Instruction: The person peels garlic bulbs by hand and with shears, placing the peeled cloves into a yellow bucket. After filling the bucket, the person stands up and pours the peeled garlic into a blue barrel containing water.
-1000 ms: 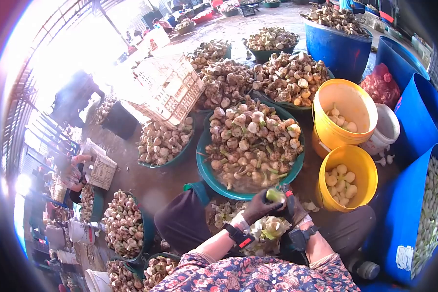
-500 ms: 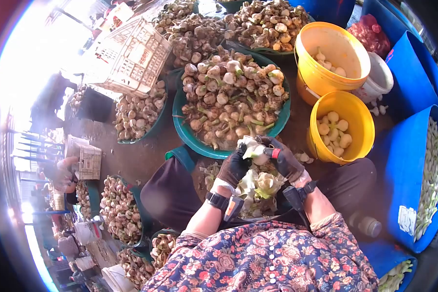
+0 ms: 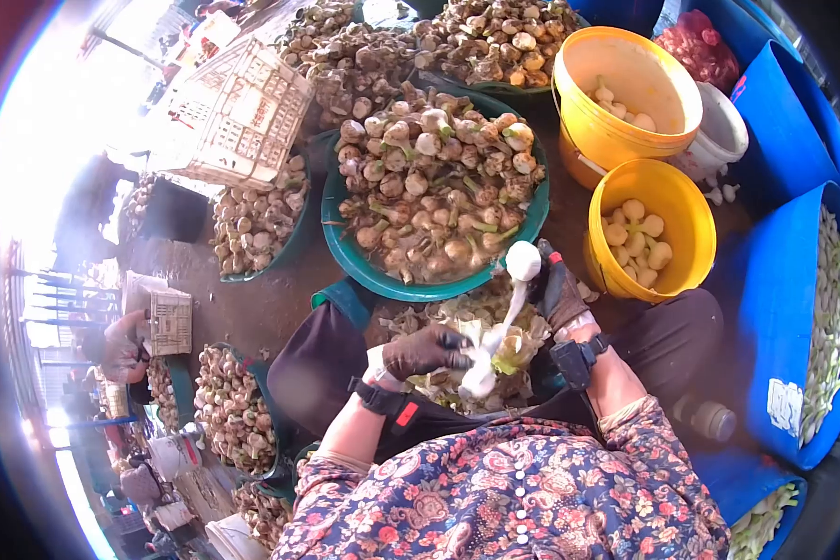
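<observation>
A white, peeled garlic bulb [image 3: 524, 261] stands out above my lap, its pale stem running down and left. My right hand [image 3: 562, 297], in a dark glove, is closed at the bulb's right side. A small red and black piece [image 3: 554, 256] shows at its fingers; I cannot make out what it is. Lower left, my gloved left hand [image 3: 427, 353] has its fingers curled at a loose strip of white garlic skin [image 3: 479, 376] hanging by the stem's lower end. Beneath both hands lies a heap of peeled skins [image 3: 523, 345].
Ahead is a green tub [image 3: 345, 245] of unpeeled garlic. Right of it stand a yellow bucket [image 3: 698, 252] with peeled bulbs and a larger yellow bucket [image 3: 579, 131]. Blue bins [image 3: 765, 308] line the right side. A white crate [image 3: 243, 121] rests at upper left; another person's hand [image 3: 124, 345] shows far left.
My hands have moved apart: the left down and left with the skin, the right slightly up and right. The bulb now shows bare and white. The view has shifted slightly.
</observation>
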Demonstrator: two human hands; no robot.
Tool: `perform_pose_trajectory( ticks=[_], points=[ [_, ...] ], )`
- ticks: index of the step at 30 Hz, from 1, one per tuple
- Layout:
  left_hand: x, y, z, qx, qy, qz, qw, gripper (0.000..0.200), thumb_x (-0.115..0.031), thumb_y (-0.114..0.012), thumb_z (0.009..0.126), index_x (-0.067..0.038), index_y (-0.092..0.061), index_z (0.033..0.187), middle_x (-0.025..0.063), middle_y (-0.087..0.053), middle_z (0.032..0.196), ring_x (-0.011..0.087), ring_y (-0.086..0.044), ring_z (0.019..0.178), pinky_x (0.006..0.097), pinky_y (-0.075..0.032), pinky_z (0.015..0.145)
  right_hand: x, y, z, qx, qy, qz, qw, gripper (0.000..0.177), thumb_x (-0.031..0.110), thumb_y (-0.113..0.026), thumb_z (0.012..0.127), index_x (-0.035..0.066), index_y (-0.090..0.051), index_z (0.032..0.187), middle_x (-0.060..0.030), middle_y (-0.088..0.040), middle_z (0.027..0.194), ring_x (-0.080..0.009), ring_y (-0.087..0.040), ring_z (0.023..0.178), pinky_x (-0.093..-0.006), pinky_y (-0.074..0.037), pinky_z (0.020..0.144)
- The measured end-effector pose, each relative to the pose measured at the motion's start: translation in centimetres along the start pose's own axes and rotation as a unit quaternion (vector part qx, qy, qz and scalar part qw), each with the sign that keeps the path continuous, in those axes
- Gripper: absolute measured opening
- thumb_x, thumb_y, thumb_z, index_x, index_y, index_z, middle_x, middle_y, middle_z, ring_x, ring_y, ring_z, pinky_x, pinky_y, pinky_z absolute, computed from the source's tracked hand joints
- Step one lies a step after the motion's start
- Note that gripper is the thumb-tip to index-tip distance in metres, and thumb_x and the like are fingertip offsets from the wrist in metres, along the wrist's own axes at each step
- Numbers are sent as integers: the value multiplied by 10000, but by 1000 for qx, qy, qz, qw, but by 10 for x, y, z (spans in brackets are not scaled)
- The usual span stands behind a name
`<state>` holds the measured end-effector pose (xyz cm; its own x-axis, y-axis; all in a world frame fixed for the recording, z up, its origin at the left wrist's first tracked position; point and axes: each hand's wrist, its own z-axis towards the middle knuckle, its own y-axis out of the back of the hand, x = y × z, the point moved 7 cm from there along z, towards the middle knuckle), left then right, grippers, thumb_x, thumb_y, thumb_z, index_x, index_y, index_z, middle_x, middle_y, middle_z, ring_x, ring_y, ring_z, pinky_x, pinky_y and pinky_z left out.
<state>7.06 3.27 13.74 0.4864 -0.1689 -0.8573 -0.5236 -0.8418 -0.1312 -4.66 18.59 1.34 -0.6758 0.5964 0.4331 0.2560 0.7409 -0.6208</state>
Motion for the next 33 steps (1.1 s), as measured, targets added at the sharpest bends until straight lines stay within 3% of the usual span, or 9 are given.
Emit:
perform_pose_trajectory(
  ticks=[3,6,10,12,17,20,22,26,33],
  points=[
    [29,9,1,79,173,323,927,400,-423,-694,753,-57,-681,914,61,-665,742,135,-571,662,317,-461,655,-3,-9,5,89,-69,54,992,239,362,-550,850,137,-603,912,10,-644,833,-153,-600,705,-307,-481,570],
    [51,52,11,57,168,470,865,459,-481,-695,718,-65,-682,910,94,-678,807,221,-633,739,345,-481,706,22,-25,-10,33,-44,175,983,233,341,-551,840,131,-590,933,-10,-629,882,-161,-593,807,-343,-496,662],
    [51,133,51,-195,208,410,866,663,-574,-686,647,-54,-620,1052,175,-651,962,313,-624,900,387,-484,810,107,-88,-82,496,-35,270,824,645,556,-492,824,84,-431,1259,-96,-532,1062,-256,-528,938,-402,-474,773],
    [62,166,76,-347,209,404,820,725,-577,-687,639,-29,-584,1101,206,-631,1013,337,-607,954,395,-477,835,108,-81,-70,447,-39,222,866,777,657,-419,811,59,-394,1309,-134,-527,1074,-259,-524,937,-372,-471,756],
    [128,180,130,-323,240,377,834,740,-561,-689,622,-7,-576,1100,219,-614,1050,362,-588,986,410,-466,855,36,-28,-20,95,-63,-112,987,651,599,-437,855,37,-552,1163,-43,-595,768,-165,-558,665,-300,-473,623],
    [90,152,117,-304,180,296,887,706,-533,-720,604,-6,-601,1058,215,-629,1004,332,-615,937,393,-480,813,17,-17,1,26,64,-344,936,481,496,-523,857,49,-626,999,-36,-616,719,-175,-578,633,-311,-474,613],
    [67,123,113,-275,58,231,931,687,-510,-741,599,-6,-607,1045,212,-636,982,314,-627,908,380,-488,791,17,-32,-3,-11,243,-522,818,350,404,-595,841,60,-660,831,-70,-630,695,-194,-597,650,-345,-479,615],
    [-20,51,81,-304,-101,376,869,568,-370,-807,581,-75,-623,1031,159,-633,916,279,-618,836,362,-497,729,20,-60,-36,-50,277,-662,695,293,350,-608,799,64,-660,837,-171,-626,777,-331,-617,723,-425,-471,640],
    [-34,37,64,-343,-87,380,855,637,-430,-819,539,-65,-624,1024,149,-594,928,290,-611,844,364,-490,764,24,-62,-47,31,310,-632,710,293,322,-568,837,39,-636,869,-160,-634,742,-310,-618,670,-422,-455,580]
  ],
)
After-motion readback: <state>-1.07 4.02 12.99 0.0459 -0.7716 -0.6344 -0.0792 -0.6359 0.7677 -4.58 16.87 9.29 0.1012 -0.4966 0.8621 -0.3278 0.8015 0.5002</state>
